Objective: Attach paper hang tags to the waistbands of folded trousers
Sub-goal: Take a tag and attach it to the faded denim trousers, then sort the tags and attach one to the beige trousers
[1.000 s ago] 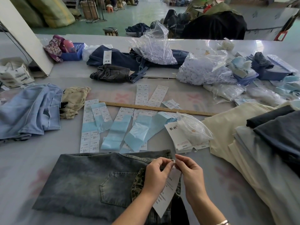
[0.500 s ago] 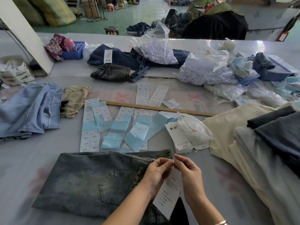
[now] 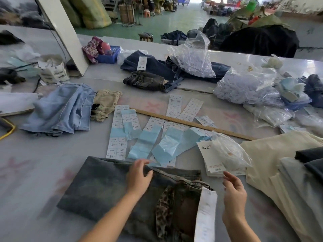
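Note:
Folded grey-blue jeans (image 3: 104, 186) lie at the near edge of the table, waistband to the right with a leopard-print lining showing. A white paper hang tag (image 3: 205, 213) hangs down from the waistband. My left hand (image 3: 139, 177) rests on the jeans' far edge, fingers spread and curled over the fabric. My right hand (image 3: 233, 193) hovers just right of the tag, fingers apart and holding nothing. A stack of loose hang tags (image 3: 212, 158) lies beyond my right hand, partly under a clear plastic bag (image 3: 229, 152).
Pale blue sticker sheets (image 3: 148, 138) and a wooden ruler (image 3: 192, 124) lie behind the jeans. Stacked cream and dark trousers (image 3: 283, 172) fill the right side. Light blue trousers (image 3: 59, 110) lie at left. Bags of tags (image 3: 244, 86) and dark jeans (image 3: 157, 70) sit farther back.
Both hands have let go of the hang tag, which now hangs from the waistband. My left hand moved left to the jeans' far edge; my right hand drew off to the right.

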A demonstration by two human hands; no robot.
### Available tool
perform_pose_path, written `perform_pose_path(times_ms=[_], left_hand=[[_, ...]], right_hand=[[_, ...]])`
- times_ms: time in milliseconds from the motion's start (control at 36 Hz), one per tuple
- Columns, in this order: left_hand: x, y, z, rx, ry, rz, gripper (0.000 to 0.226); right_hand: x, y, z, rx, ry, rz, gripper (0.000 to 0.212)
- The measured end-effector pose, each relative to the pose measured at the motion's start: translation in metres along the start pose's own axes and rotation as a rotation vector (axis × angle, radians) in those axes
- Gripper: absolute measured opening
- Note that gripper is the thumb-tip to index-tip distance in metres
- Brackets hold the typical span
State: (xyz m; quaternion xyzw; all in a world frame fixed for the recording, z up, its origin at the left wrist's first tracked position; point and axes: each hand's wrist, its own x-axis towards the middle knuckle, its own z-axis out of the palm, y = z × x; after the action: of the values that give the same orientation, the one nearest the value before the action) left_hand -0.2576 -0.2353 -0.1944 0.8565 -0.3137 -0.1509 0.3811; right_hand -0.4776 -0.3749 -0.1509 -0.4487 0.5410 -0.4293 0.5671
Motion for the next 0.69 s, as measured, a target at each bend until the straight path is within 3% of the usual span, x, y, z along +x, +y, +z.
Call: perform_pose_path(times_ms=[111, 194, 250, 361, 417, 472, 528, 583, 694], left_hand=[[0.011, -0.098, -0.078, 0.297, 0.223, -0.488, 0.065], [0.004, -0.155, -0.126, 0.304, 0.183, -0.759, 0.073], [0.000, -0.171, -0.140, 0.156, 0.083, -0.809, 0.063], [-0.001, -0.152, -0.154, -0.078, -0.067, -0.638, 0.021], [-0.001, -0.124, -0.167, -0.070, -0.109, -0.478, 0.011], [-0.003, -0.089, -0.177, -0.118, -0.123, -0.307, 0.016], [-0.013, -0.049, -0.185, -0.290, -0.175, -0.136, 0.028], [-0.027, -0.009, -0.193, -0.422, -0.304, 0.029, 0.040], [-0.039, 0.043, -0.200, -0.682, -0.595, 0.173, 0.043]], right_hand=[[-0.025, -0.008, 0.031, -0.091, -0.159, -0.047, 0.027], [-0.052, -0.004, 0.065, -0.234, -0.339, -0.108, 0.028], [-0.073, 0.000, 0.090, -0.369, -0.499, -0.179, 0.029], [-0.113, 0.002, 0.139, -0.738, -0.937, -0.437, 0.029], [-0.128, 0.000, 0.161, -0.884, -1.134, -0.600, 0.055], [-0.139, -0.011, 0.176, -1.024, -1.232, -0.680, 0.085], [-0.146, -0.028, 0.184, -1.051, -1.236, -0.750, 0.106], [-0.149, -0.047, 0.184, -1.018, -1.172, -0.895, 0.113], [-0.144, -0.091, 0.159, -0.903, -0.978, -1.111, 0.083]])
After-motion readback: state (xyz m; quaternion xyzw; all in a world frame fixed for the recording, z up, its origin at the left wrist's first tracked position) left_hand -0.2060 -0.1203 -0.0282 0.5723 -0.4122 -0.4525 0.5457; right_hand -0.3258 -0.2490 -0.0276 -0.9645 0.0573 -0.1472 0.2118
